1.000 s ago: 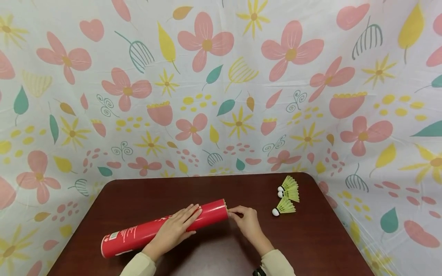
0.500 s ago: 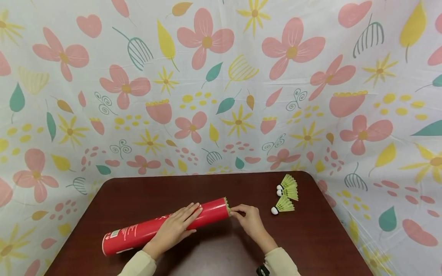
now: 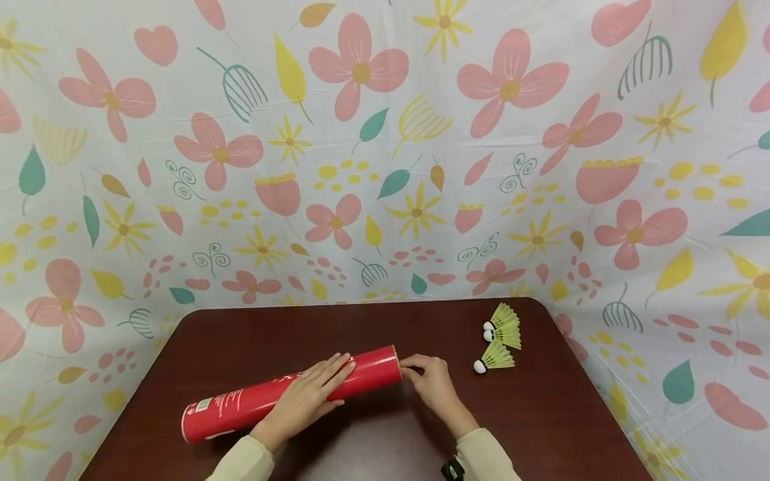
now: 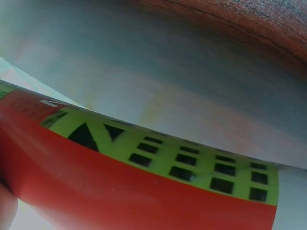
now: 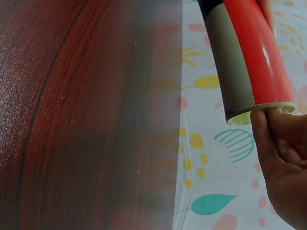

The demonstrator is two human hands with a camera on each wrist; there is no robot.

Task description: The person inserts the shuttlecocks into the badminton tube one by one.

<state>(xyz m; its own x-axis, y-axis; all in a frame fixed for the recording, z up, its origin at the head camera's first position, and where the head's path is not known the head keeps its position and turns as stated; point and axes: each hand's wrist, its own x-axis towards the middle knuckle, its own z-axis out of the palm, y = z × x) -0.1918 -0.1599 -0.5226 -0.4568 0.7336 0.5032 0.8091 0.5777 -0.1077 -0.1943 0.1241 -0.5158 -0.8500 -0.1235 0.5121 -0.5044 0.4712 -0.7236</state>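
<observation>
A long red shuttlecock tube (image 3: 240, 404) lies slanted across the middle of the head view, its mouth end raised to the right. My left hand (image 3: 303, 397) grips it from above, fingers across the top and thumb on the near side. My right hand (image 3: 436, 387) is at the mouth, thumb and fingers pinched together at the rim. In the right wrist view, yellow-green skirt of a shuttlecock (image 5: 240, 118) shows just inside the mouth, against my fingertips; the rest of it is hidden. The left wrist view shows the tube's red side (image 4: 144, 191) with a green, black-patterned band.
Several yellow shuttlecocks with white heads, one (image 3: 496, 357) nearest me, lie at the right of the dark brown table (image 3: 259, 334). A flower-patterned cloth (image 3: 385, 167) hangs behind the table and along its sides.
Half a second ago yellow-green skirt edges stuck out of the mouth; now they hardly show in the head view. The tube has shifted slightly right. My left hand keeps its grip.
</observation>
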